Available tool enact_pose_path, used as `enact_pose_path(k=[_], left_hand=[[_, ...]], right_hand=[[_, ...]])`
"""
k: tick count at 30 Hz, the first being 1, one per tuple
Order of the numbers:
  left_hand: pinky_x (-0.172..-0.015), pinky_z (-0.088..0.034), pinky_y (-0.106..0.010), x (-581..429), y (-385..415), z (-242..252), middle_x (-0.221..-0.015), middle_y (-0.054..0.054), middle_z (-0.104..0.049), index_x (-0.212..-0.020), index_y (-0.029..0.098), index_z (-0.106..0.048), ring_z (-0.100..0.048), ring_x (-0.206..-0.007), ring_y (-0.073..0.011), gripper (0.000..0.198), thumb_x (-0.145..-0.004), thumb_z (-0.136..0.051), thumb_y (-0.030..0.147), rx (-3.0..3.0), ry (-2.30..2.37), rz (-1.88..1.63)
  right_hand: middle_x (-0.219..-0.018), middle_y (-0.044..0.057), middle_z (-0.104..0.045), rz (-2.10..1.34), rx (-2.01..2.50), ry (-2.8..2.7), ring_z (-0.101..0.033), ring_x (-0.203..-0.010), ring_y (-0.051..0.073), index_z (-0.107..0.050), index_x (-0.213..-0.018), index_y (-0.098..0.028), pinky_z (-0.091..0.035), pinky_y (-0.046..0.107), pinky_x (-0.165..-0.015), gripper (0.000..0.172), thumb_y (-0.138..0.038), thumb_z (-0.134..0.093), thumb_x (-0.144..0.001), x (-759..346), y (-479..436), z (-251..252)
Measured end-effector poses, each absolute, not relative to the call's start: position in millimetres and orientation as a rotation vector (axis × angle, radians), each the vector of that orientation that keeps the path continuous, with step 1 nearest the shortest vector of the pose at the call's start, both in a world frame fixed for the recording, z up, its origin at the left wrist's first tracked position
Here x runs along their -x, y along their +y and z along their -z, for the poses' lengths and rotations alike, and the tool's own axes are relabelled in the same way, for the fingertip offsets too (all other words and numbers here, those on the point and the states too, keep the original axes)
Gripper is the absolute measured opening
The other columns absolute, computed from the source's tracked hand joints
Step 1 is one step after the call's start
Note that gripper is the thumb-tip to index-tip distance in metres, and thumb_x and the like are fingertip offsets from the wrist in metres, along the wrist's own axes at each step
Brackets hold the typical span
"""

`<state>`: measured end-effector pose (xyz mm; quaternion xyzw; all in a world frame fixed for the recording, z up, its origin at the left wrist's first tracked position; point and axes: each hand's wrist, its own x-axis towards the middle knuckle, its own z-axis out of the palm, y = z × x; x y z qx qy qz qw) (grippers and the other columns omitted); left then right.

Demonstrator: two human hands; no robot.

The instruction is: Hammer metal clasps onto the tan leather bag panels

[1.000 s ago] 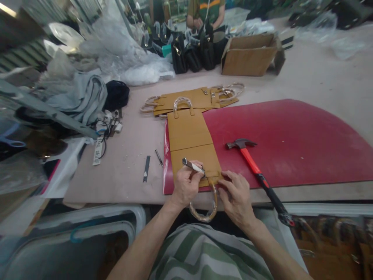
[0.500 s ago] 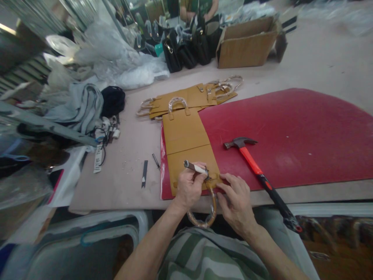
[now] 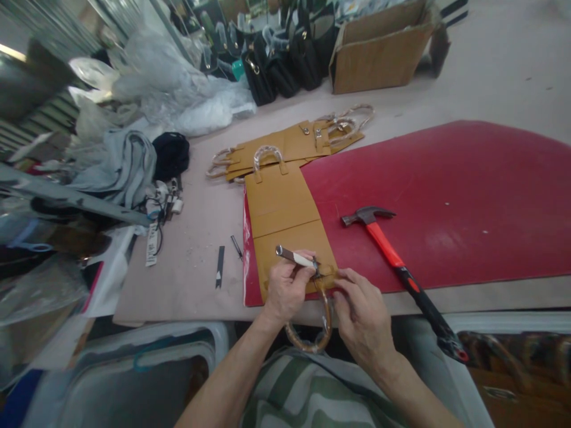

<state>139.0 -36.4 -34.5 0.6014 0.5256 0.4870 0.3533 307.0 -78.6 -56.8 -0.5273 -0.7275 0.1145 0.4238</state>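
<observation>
My left hand (image 3: 288, 288) is closed around a short metal rod tool (image 3: 292, 255), punch-like, with a white-wrapped shaft. It slants, and its lower end meets the strap tab at the near end of a tan bag panel (image 3: 285, 205). My right hand (image 3: 363, 306) pinches the panel's near right edge beside that tab, fingers bent. Between both hands a plastic-wrapped loop handle (image 3: 310, 345) hangs over the table edge. At the panel's far end stands another wrapped handle (image 3: 267, 156). The tool's tip is partly hidden by my left fingers.
A claw hammer (image 3: 386, 246) lies right on the red mat (image 3: 446, 196), its grip past the table edge. Further tan panels (image 3: 289, 139) lie behind. A flat blade (image 3: 220, 267) and thin rod (image 3: 236, 246) lie left. Black bags (image 3: 281, 77) and a carton (image 3: 379, 59) stand back.
The camera view has shifted slightly. The tool in my left hand leans a little further left, its tip still at the tab. My right hand stays at the panel's edge.
</observation>
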Motion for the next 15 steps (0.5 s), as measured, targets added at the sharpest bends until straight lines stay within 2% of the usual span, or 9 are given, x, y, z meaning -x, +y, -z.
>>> enact_pose_path(k=[3, 15], left_hand=[[-0.092, -0.059, -0.033, -139.7, -36.2, 34.4, -0.106, -0.008, -0.076, -0.096, 0.018, -0.071, -0.072, -0.101, -0.0208, 0.011, -0.088, -0.064, 0.016, -1.554, 1.347, -1.239], [-0.092, -0.059, -0.032, -140.7, -33.1, 33.6, -0.102, -0.008, -0.076, -0.093, 0.018, -0.068, -0.072, -0.099, -0.0196, 0.011, -0.089, -0.059, 0.014, -1.689, 1.365, -1.197]], right_hand=[[-0.113, 0.012, -0.069, -0.246, 1.313, -1.82, -0.066, -0.107, 0.026, -0.06, -0.106, -0.02, -0.051, 0.042, -0.089, 0.017, -0.011, -0.051, -0.094, -306.8, -75.7, 55.5], [-0.112, 0.012, -0.069, -0.267, 1.31, -1.835, -0.065, -0.105, 0.026, -0.061, -0.103, -0.019, -0.049, 0.04, -0.087, 0.015, -0.012, -0.051, -0.095, -307.4, -75.6, 58.5]])
